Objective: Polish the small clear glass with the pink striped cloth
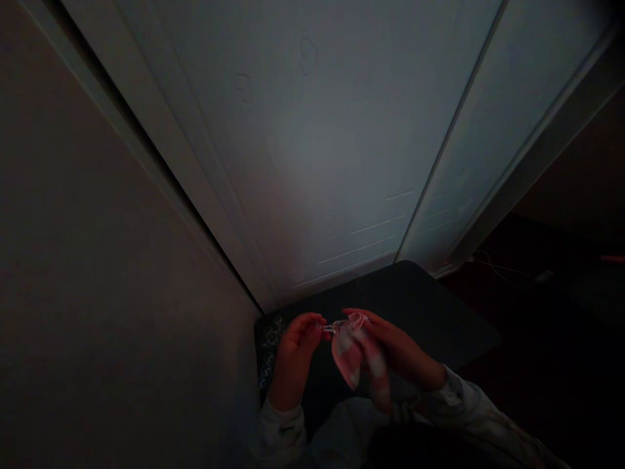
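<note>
A pink and white fabric bow [349, 358] with long hanging tails is attached to a small shiny metal clip [333, 327], which looks like a hair clip. My left hand [297, 342] pinches the free end of the clip between thumb and fingers. Around the gathered top of the bow, my right hand [383, 333] is closed, its fingertips partly behind the fabric. Both hands are held close together above a dark flat surface [420, 312]. Dim light hides the finer details of the clip.
Beyond the dark surface stand pale sliding panels [317, 150] with embossed patterns. A plain wall [122, 293] rises close on the left. At the right, a thin white cable [498, 266] lies on the dark floor. Dark patterned fabric [267, 352] shows beside my left wrist.
</note>
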Available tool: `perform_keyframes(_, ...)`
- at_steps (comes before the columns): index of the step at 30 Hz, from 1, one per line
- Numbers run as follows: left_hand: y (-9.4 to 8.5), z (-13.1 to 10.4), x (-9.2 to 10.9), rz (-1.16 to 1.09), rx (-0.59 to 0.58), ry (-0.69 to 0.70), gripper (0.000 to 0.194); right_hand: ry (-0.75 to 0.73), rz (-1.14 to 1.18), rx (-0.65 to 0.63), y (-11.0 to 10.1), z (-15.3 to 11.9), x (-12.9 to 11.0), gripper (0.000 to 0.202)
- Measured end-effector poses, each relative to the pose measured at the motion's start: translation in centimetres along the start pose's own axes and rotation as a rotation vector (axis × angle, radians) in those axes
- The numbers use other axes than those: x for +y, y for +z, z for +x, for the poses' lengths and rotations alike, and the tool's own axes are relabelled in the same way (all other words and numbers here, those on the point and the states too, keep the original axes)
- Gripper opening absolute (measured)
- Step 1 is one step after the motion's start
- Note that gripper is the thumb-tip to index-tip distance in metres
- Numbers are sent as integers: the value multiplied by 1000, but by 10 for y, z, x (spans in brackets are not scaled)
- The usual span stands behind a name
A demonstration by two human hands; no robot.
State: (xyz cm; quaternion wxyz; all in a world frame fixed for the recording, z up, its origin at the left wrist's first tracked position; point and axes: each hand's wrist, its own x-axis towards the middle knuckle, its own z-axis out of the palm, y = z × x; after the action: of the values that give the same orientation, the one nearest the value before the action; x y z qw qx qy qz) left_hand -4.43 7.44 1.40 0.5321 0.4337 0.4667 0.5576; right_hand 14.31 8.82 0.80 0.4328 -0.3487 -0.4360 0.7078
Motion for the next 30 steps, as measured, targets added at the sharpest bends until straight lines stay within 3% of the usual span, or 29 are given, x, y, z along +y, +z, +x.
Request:
perform_keyframes(5, 1, 2, 0, -102, 88, 17, 18, -21, -38, 70, -2, -1, 0, 40)
perform_keyframes(14, 19, -7, 0, 54, -63, 21, 20, 7, 127, 128, -5, 5, 14, 45)
perform_keyframes(18, 27, -10, -7, 276, -84, 147, 26, 13, 289, 164, 1, 11, 17, 50)
perform_keyframes(23, 32, -11, -20, 552, -9, 307, 33, 12, 448, 137, 19, 15, 16, 51)
perform_keyframes(30, 31, -12, -24, 824, -1, 572, 37, -47, 419, 132, 29, 10, 14, 43)
